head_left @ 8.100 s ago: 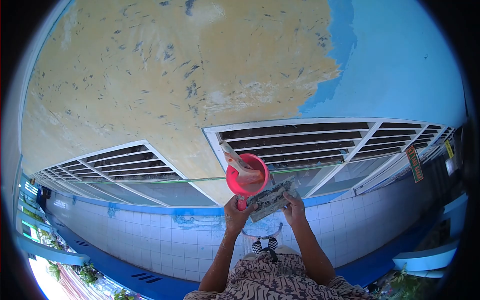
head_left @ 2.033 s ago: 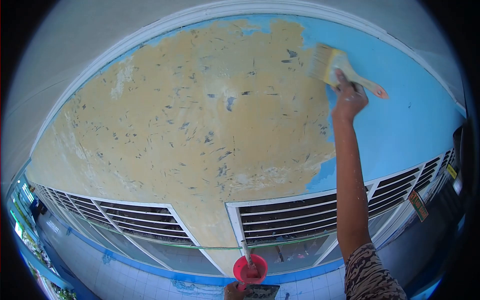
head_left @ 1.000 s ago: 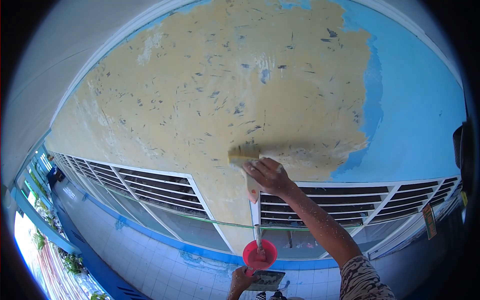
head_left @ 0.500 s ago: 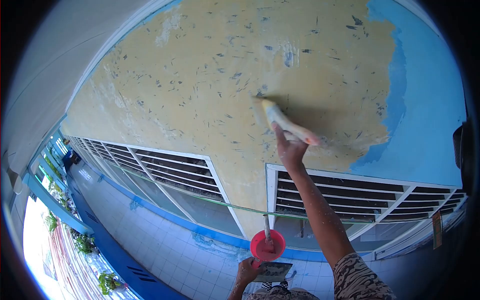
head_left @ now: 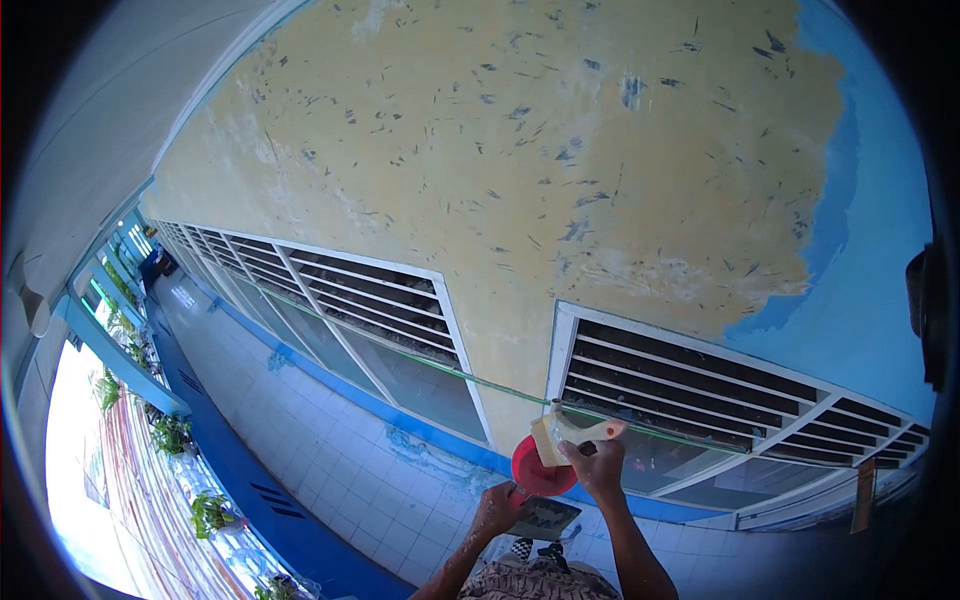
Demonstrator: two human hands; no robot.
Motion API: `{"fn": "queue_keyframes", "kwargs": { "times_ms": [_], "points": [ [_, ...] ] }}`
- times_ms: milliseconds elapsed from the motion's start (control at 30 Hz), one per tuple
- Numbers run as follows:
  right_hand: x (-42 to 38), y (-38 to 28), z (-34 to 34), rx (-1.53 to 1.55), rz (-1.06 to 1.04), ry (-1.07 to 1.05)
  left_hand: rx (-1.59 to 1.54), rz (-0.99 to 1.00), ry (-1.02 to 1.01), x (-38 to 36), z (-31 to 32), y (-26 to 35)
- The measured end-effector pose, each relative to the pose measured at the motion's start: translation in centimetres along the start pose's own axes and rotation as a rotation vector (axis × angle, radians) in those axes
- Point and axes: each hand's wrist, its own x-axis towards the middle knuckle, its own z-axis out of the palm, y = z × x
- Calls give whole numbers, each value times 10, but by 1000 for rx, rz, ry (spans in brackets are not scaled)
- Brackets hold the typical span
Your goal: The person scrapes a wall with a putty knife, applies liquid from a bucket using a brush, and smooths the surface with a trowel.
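Observation:
My left hand (head_left: 497,508) is closed around the short handle of a red plastic dipper (head_left: 530,470) at the lower middle of the view. In my right hand (head_left: 598,465) is a broad flat paintbrush (head_left: 549,441) with a pale handle, its wide yellowish end over the dipper's rim. The fingers and brush cover much of the dipper's mouth, so its contents are hidden. Ahead stands a yellowish wall (head_left: 450,180) with scattered dark grey marks and pale patches. Blue paint (head_left: 890,230) covers its right side with a ragged edge.
Louvred windows (head_left: 370,290) with white frames run below the wall, a second louvred window (head_left: 680,385) on the right. A green line (head_left: 500,387) crosses them. Below lie a tiled walkway (head_left: 330,450) and a dark flat board (head_left: 548,518) near my feet. Potted plants (head_left: 210,515) line the blue ledge.
My right hand has come down from the wall to the dipper with the paintbrush. The stick-handled tool seen earlier in the dipper is now mostly hidden. The view has shifted slightly.

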Motion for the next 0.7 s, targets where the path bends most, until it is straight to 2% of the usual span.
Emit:
{"fn": "queue_keyframes", "kwargs": {
  "times_ms": [67,133,200,233,333,400,467,533,667,700],
  "points": [
    [-26,9,12,-81,33,12,-8,112,-4,6,0,15],
    [-34,9,16,-165,57,24,-18,110,-11,10,8,18],
    [-36,4,18,-241,-89,113,-52,100,-56,11,13,20],
    [-35,9,14,-323,-200,58,-53,93,-57,12,15,22],
    [-41,4,2,-278,-128,150,-57,91,-88,12,17,29],
    [-50,10,-4,-256,-113,130,-58,109,-45,11,19,36],
    [-57,13,-6,-48,-35,197,-78,98,-52,13,17,38],
    [-67,22,-5,-56,33,185,-39,65,-71,16,14,43],
    [-55,9,4,-204,-29,296,24,140,-86,19,16,35],
    [-52,3,3,-271,56,178,26,161,-83,15,15,39]
  ]
}}
